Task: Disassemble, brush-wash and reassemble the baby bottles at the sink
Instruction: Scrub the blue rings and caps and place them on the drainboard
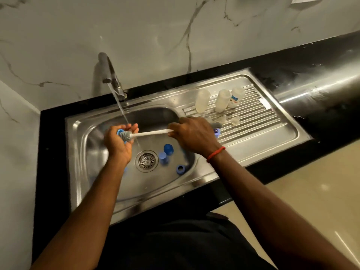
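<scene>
Over the stainless steel sink basin point(93, 172), at centre left of the frame, the person's left hand point(118, 142) is cupped palm-up. Its fingers are curled round a small blue plastic collar ring point(120, 131), of which only an edge shows. The right hand point(192, 137), at centre, is clenched knuckles-up around the white shaft of a long bottle brush with a grey ribbed head point(152, 133), the fingers wrapped fully round it. The brush lies nearly level between the two hands. Its grey head rests in the left palm against the ring; whether it passes through the ring I cannot tell. A thin stream of water point(119, 106) falls from the curved metal tap point(109, 75) at upper left onto the left fingertips.

In the basin, right of the round drain strainer point(146, 160), lie a dark blue domed cap point(168, 149) and a paler blue cap point(162, 155) just beside it. A second blue ring point(180, 168) lies nearer the lower rim. On the ribbed steel drainboard point(263, 121), right of centre, stand three translucent bottle bodies point(222, 101), one with a printed label. Just below them are two clear teats point(234, 120). A third blue ring point(217, 131) peeks out from behind the right hand. A red thread band point(215, 153) circles the right wrist.
</scene>
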Motion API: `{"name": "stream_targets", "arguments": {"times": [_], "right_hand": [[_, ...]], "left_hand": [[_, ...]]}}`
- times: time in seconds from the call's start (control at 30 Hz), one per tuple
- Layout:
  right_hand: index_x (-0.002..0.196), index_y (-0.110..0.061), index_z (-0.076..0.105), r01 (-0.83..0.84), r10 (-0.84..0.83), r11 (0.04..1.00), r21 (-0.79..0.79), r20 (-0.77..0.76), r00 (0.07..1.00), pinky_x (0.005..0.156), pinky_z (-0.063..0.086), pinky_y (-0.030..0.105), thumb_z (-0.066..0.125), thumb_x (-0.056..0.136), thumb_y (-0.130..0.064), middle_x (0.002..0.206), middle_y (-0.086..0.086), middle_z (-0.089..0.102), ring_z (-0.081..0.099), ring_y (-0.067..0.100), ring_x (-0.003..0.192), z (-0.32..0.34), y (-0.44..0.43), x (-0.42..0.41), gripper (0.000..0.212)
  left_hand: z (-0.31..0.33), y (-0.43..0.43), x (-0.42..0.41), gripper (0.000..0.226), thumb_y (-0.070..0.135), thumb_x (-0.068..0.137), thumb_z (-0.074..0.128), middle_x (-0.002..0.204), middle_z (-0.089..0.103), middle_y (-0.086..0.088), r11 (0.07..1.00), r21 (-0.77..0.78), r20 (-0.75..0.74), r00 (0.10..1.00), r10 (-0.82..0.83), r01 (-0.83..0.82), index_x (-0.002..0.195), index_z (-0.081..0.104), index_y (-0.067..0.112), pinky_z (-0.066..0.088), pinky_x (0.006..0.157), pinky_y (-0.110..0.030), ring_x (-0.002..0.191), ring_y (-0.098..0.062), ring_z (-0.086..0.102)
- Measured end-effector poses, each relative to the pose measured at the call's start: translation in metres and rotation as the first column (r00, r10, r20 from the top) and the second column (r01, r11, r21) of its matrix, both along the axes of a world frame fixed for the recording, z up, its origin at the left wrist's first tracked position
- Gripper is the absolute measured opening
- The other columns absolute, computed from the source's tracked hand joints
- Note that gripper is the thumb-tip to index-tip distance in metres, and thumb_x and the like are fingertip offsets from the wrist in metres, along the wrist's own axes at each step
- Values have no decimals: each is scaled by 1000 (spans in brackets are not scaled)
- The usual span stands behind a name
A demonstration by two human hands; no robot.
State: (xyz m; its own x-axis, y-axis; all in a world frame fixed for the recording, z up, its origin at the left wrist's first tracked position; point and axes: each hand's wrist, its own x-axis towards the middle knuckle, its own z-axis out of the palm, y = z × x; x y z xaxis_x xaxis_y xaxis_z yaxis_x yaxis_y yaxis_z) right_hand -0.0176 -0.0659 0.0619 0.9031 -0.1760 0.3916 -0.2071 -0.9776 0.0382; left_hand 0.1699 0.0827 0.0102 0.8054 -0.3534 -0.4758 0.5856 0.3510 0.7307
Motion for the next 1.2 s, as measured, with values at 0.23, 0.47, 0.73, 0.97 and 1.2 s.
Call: {"name": "stream_targets", "arguments": {"times": [0.23,0.47,0.73,0.97,1.2], "right_hand": [[104,-25,74,-78,100,991,-108,207,973,72,41,33,74,86,-25,96,5,67,61,23,86,7,-27,-3,17],[123,-20,65,-59,71,993,-99,128,989,67,47,37,46,102,-38,93,8,66,62,25,79,-14,-44,-27,33],[111,-15,60,64,-51,965,256,-57,997,50,47,38,46,103,-37,77,10,61,59,33,61,-30,-19,-42,27],[115,-20,68,-93,91,925,369,24,996,52,38,30,55,99,-38,71,6,63,59,25,60,-21,-44,-47,27],[111,-21,70,24,27,735,677,-65,998,59,51,41,53,99,-41,69,1,65,60,23,63,-55,-31,-51,28]], "left_hand": [[3,-4,-16,27,31,95,51,73,65,0,961,277,-61,998,32,-14,74,60,17,55,59,-28,70,-19,66],[25,-18,-30,37,31,104,41,59,69,-4,998,63,-110,994,12,-5,81,57,7,60,72,-36,67,-25,73],[39,-40,-21,41,29,107,37,64,70,-7,995,59,82,994,77,-82,80,58,5,62,73,-36,68,-22,71],[23,-41,-27,40,31,107,40,82,66,-16,993,59,113,989,99,-106,80,56,6,62,72,-38,78,-28,72],[23,-52,-19,31,30,105,43,78,67,-9,981,100,42,986,161,-165,84,55,11,61,64,-33,78,-25,73]]}}
